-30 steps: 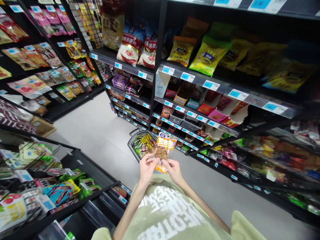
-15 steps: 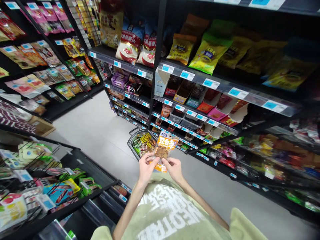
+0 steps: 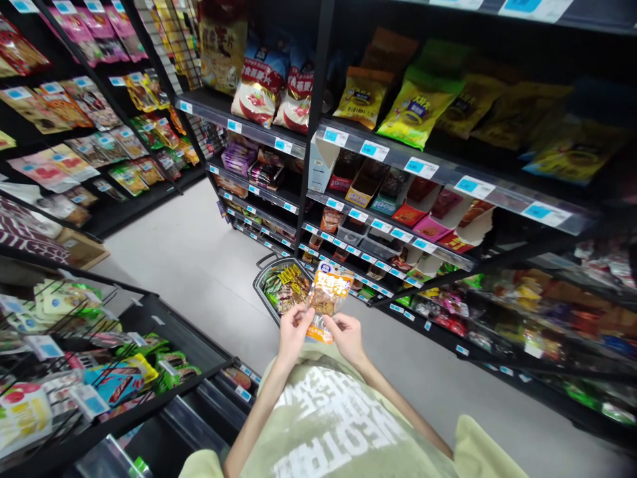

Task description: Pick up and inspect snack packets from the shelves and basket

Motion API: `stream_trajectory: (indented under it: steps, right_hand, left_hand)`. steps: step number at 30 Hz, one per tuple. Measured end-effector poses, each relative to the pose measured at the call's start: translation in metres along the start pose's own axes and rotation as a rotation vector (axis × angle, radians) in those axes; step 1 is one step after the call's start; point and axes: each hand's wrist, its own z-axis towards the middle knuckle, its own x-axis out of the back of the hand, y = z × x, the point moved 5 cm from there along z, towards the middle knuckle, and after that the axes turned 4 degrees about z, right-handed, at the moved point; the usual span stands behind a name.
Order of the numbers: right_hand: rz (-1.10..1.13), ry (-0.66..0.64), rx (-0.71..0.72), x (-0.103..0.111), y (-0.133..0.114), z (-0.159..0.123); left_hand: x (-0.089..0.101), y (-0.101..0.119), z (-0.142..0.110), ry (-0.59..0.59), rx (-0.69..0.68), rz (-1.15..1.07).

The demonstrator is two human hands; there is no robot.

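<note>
An orange and clear snack packet (image 3: 329,289) with white lettering is held upright in front of my body. My left hand (image 3: 294,332) pinches its lower left edge between thumb and fingers. On the lower right side, my right hand (image 3: 344,335) grips the same packet, thumb on the front. Brown pieces show through the packet's clear middle. Just beyond it, on the floor, a dark shopping basket (image 3: 261,292) holds several green, yellow and brown snack packs, partly covered by the packet and my left hand.
A tall black shelf (image 3: 312,143) with price tags stands ahead, bearing yellow snack bags (image 3: 418,103) and oatmeal bags (image 3: 259,83). Another rack of hanging packs (image 3: 79,162) lines the far left. A low display bin (image 3: 179,332) is close on my left. Grey floor (image 3: 213,255) runs between them.
The packet's front has bent and its glare shifted as my fingers work at its lower part. Both hands keep hold in nearly the same place. The basket and shelves look unchanged.
</note>
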Motion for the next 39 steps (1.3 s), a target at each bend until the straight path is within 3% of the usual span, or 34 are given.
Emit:
stream_trajectory:
  steps: [4, 11, 19, 27, 39]
  right_hand:
    - [0.063, 0.023, -0.043, 0.000, 0.000, 0.001]
    - [0.162, -0.022, -0.093, -0.005, 0.003, 0.003]
    - [0.201, -0.110, -0.092, -0.008, 0.000, 0.003]
    - [0.233, -0.070, -0.070, -0.007, 0.004, 0.004]
    - [0.270, -0.062, -0.090, -0.011, 0.010, 0.006]
  left_hand:
    - [-0.005, -0.008, -0.001, -0.095, 0.075, 0.004]
    - [-0.002, -0.001, -0.003, -0.031, -0.003, -0.032]
    - [0.003, -0.004, 0.000, -0.058, -0.031, 0.051]
    - [0.003, 0.010, -0.001, -0.118, -0.094, 0.104]
    - [0.005, 0.009, -0.001, -0.052, -0.112, 0.115]
